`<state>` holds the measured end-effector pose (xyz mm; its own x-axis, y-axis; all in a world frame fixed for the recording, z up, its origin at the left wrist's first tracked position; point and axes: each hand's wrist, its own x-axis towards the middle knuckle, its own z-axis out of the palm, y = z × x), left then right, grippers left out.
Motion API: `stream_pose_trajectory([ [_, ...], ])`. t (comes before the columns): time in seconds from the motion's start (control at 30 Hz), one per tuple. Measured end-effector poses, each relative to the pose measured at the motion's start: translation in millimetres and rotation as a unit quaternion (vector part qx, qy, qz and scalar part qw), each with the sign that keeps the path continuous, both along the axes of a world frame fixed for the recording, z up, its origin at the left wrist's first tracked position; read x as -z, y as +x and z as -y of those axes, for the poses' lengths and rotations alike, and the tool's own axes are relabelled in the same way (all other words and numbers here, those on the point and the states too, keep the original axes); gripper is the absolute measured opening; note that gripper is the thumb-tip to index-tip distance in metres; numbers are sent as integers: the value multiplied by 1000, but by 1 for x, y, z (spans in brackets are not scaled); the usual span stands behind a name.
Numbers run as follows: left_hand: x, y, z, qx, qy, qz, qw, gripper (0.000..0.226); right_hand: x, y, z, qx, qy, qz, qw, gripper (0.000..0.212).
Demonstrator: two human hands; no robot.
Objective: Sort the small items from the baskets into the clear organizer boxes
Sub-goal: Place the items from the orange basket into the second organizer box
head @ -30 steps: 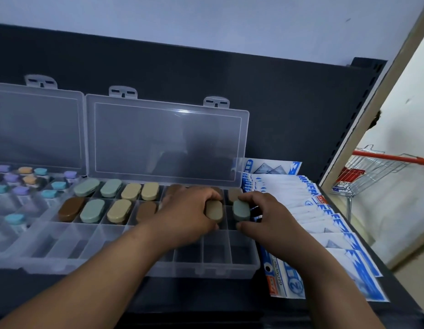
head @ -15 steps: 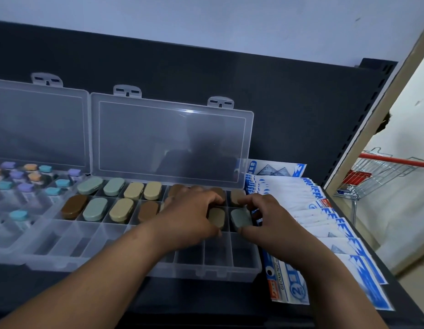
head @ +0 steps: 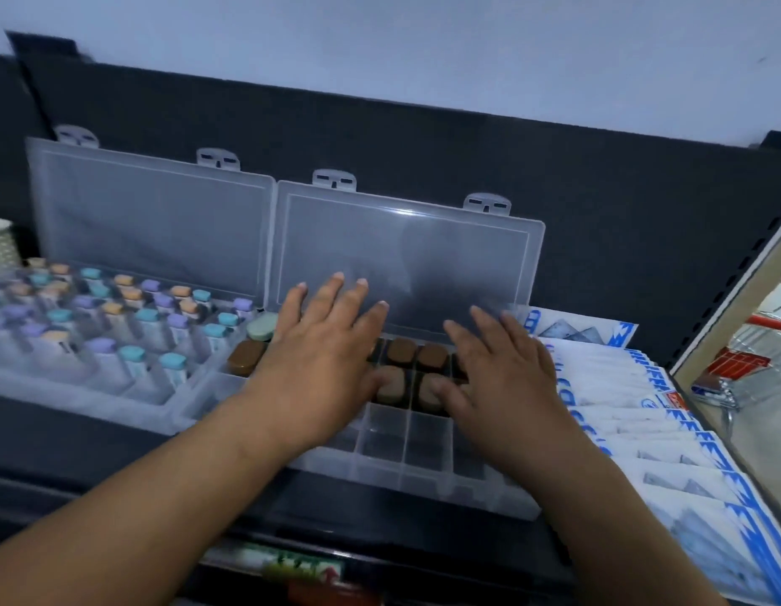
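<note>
Over the organizer box (head: 423, 478), left hand (head: 323, 365) and right hand (head: 506, 378) now spread their fingers (head: 331, 295) (earlier pinching oval cases (head: 390, 389)).

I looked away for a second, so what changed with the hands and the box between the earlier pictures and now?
The left hand and right hand let go of the oval pieces they pinched, leaving them in the organizer box; fingers now spread flat above. The lid stayed open.

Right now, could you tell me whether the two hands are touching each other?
Apart. The head view shows brown items lying in the gap between the left hand and the right hand.
</note>
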<state>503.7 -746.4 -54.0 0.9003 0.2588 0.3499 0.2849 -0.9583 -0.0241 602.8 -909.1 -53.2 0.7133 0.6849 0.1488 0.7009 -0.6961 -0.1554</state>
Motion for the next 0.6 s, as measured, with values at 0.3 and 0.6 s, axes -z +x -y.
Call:
stream_pose_trajectory([
  [0.3, -14, -109, -58, -92, -11, -1, 996, 75, -16, -84, -73, -81, -15, 5, 997, 66],
  [0.6, -32, -292, -158, -187, -16, -5, 982, 76, -28, -233, -195, -192, 9, 13, 981, 73],
])
